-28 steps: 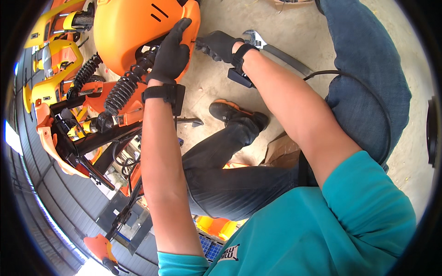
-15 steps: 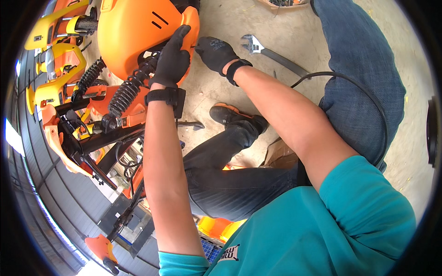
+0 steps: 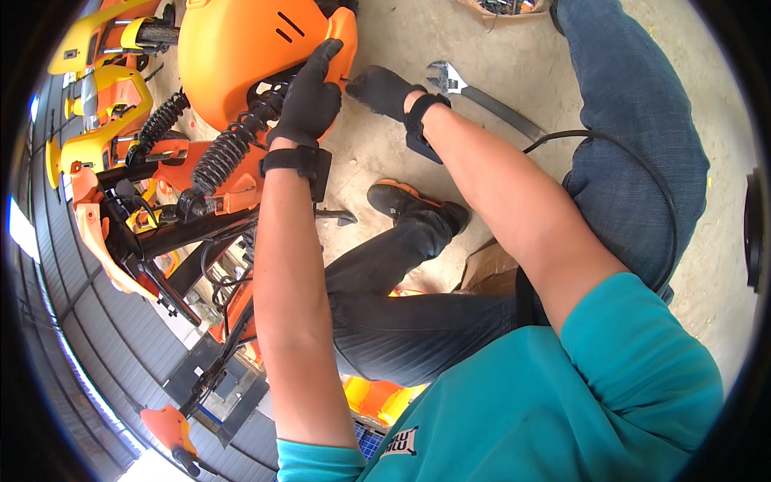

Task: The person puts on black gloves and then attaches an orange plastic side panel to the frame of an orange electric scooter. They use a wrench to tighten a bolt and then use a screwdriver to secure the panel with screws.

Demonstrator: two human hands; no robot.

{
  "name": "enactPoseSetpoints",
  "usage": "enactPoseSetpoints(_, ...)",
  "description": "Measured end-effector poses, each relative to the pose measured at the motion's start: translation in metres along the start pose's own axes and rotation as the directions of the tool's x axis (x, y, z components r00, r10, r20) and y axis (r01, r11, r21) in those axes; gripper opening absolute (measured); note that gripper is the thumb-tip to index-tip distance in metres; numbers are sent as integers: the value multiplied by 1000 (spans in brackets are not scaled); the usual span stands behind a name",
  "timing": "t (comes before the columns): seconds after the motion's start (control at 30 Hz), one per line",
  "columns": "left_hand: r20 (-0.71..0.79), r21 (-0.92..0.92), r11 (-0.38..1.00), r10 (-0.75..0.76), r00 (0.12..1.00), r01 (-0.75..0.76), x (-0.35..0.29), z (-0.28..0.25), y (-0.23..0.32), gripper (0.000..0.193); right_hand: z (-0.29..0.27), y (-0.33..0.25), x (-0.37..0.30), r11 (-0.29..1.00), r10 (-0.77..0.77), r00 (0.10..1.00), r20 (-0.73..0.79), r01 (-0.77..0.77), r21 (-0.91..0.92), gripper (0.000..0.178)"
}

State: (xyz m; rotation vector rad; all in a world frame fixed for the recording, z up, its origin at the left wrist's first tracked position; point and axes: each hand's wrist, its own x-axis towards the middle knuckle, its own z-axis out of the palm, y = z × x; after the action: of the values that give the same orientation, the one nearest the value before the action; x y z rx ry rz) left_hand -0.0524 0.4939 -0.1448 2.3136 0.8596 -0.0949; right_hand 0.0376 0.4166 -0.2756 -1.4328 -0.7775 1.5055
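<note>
My left hand point(image 3: 309, 100), in a black glove, grips the edge of a large orange fender point(image 3: 241, 60) on a vehicle frame. Its fingers press along the rim and are partly hidden behind the palm. Just right of that rim, my right hand point(image 3: 381, 92), also gloved in black, is closed with the fingertips pointing at the fender. A thin dark tip seems to show between them and the rim, too small to name. Below the fender, a black coil-spring shock absorber point(image 3: 225, 157) runs beside my left wrist.
An adjustable wrench point(image 3: 486, 100) lies on the concrete floor right of my right hand. A black cable point(image 3: 618, 143) curves across a person's jeans-clad leg point(image 3: 634, 120). A container of small parts point(image 3: 502, 10) stands at the top. More yellow-orange vehicles point(image 3: 104, 96) stand left.
My right hand has rolled at the wrist, bringing the dark wristband box into sight underneath. My left hand stays on the fender. The whole view has shifted slightly.
</note>
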Motion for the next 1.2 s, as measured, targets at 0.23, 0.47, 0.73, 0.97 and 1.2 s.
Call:
enactPoseSetpoints(0.23, -36, 85, 994, 66, 997, -63, -4, 1, -5, 61, 10, -10, -22, 911, -295, 916, -271, 184, -369, 22)
enactPoseSetpoints(0.47, -38, 77, 990, 119, 992, -116, -3, 3, -5, 60, -7, -11, -9, 907, -272, 960, -64, 233, -351, 25)
enactPoseSetpoints(0.73, -41, 15, 1000, 25, 999, -24, 0, 4, -3, 60, -9, -6, -1, 944, 133, 985, 108, -159, 288, 35)
enactPoseSetpoints(0.97, -41, 16, 1000, 24, 999, -23, -4, 2, -9, 60, 4, -21, -22, 962, -179, 960, -216, 125, -242, 31)
enactPoseSetpoints(1.2, -35, 80, 992, 98, 995, -95, -3, 5, -8, 66, 6, -9, -7, 946, -197, 951, -238, 121, -301, 28)
